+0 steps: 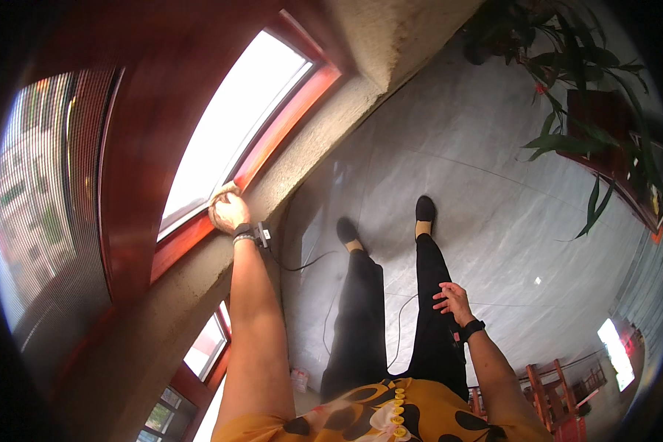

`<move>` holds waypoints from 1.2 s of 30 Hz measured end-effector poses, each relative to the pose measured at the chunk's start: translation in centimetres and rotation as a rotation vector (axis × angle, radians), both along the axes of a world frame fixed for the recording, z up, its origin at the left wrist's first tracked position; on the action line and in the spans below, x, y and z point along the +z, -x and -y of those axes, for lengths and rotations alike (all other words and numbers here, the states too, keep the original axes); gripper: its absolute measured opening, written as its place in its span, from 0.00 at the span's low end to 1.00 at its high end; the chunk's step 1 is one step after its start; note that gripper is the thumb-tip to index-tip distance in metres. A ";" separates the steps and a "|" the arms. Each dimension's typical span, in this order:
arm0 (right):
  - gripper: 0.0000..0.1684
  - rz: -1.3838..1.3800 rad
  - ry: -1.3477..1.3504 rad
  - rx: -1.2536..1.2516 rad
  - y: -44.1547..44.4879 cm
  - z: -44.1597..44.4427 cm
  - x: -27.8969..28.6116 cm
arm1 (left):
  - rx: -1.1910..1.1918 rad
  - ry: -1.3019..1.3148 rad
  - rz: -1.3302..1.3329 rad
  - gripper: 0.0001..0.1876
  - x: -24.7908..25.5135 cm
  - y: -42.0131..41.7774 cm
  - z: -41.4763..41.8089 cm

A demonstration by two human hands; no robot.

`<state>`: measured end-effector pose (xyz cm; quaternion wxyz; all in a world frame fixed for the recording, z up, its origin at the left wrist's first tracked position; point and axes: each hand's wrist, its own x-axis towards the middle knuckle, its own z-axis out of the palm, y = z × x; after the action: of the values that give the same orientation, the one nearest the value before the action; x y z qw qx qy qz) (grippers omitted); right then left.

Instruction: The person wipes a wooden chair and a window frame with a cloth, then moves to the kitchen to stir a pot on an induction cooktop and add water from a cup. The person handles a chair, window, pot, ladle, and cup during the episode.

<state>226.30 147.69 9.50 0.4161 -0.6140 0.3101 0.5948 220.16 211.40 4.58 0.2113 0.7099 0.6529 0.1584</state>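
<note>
My left hand is pressed on the lower rail of a red-brown wooden window frame, its fingers over a tan cloth. Part of the cloth is hidden under the palm. Bright light fills the window pane beyond the rail. A dark strap with a small box sits on the left wrist, and a cable runs from it. My right hand hangs in front of my right thigh, fingers apart, holding nothing. It has a black wristband.
A rough sill ledge runs under the window. Ribbed glass stands at the left. A leafy plant is at the upper right. Wooden chairs are at lower right. Loose cable hangs near my legs above the grey tiled floor.
</note>
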 end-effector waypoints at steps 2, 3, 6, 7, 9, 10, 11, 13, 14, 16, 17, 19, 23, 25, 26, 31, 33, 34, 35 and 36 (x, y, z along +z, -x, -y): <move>0.21 -0.012 -0.006 -0.008 -0.2 -0.2 0.2 | -0.125 -0.033 -0.260 0.17 -0.7 -0.7 0.2; 0.21 -0.015 -0.002 -0.012 -0.4 -0.3 0.3 | -0.154 -0.095 -0.273 0.19 -1.0 -3.0 1.8; 0.21 -0.016 0.004 -0.020 -0.3 -0.5 0.5 | -0.330 -0.162 -0.204 0.15 -1.1 -10.2 5.7; 0.21 -0.012 0.006 -0.017 -0.3 -0.5 0.5 | -0.478 -0.201 -0.052 0.12 -1.6 -12.7 6.6; 0.21 -0.020 0.013 -0.017 -0.7 -0.5 0.6 | -0.592 -0.208 -0.022 0.07 -1.0 -19.6 9.7; 0.21 -0.024 0.018 -0.020 -0.7 -0.5 0.7 | -0.608 -0.123 -0.020 0.07 -0.5 -23.1 10.6; 0.21 -0.026 0.020 -0.024 -0.7 -0.4 0.7 | -0.604 -0.028 0.054 0.07 -0.2 -26.0 10.9; 0.20 -0.034 0.019 -0.017 -0.6 -0.1 0.7 | -0.597 -0.089 -0.102 0.15 -0.3 -29.4 11.6; 0.20 -0.024 0.020 -0.010 -0.3 0.0 0.9 | -0.736 0.004 -0.046 0.19 0.1 -30.4 11.4; 0.20 0.004 0.013 0.000 -0.2 0.0 0.8 | -0.779 -0.023 -0.037 0.16 -0.1 -29.7 10.7; 0.20 0.003 0.015 0.012 -0.2 0.0 0.7 | -0.841 0.011 -0.074 0.15 0.1 -28.7 9.6; 0.20 0.001 0.038 0.007 0.4 0.3 0.6 | -0.960 0.018 -0.137 0.10 1.6 -26.7 8.4; 0.19 0.027 0.002 -0.037 1.1 0.4 0.5 | -0.781 -0.120 -0.085 0.17 2.3 -15.1 5.9; 0.19 0.050 -0.004 -0.019 1.2 0.3 0.5 | -0.622 -0.092 -0.184 0.20 1.2 -6.4 3.5; 0.19 0.044 -0.001 -0.020 1.2 0.3 0.3 | -0.555 0.048 -0.287 0.18 1.6 -2.7 1.7; 0.19 0.013 0.012 -0.003 1.1 0.1 0.3 | -0.428 0.134 -0.264 0.14 3.7 6.2 -2.1; 0.19 0.032 0.006 -0.009 1.0 0.0 0.4 | -0.115 0.253 0.064 0.17 3.1 6.8 -2.1; 0.19 0.039 0.005 -0.016 1.2 0.0 0.4 | 0.114 0.397 0.294 0.19 3.9 5.4 -1.3; 0.20 0.038 0.016 -0.023 1.5 0.2 0.5 | 0.393 0.503 0.687 0.20 4.3 4.3 0.8; 0.20 0.040 0.018 -0.021 1.3 0.3 0.5 | 0.531 0.647 0.784 0.20 4.3 4.7 0.9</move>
<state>225.02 147.42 9.96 0.4230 -0.6262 0.3134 0.5752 215.50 210.48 8.90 0.5970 0.3089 0.6970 0.2495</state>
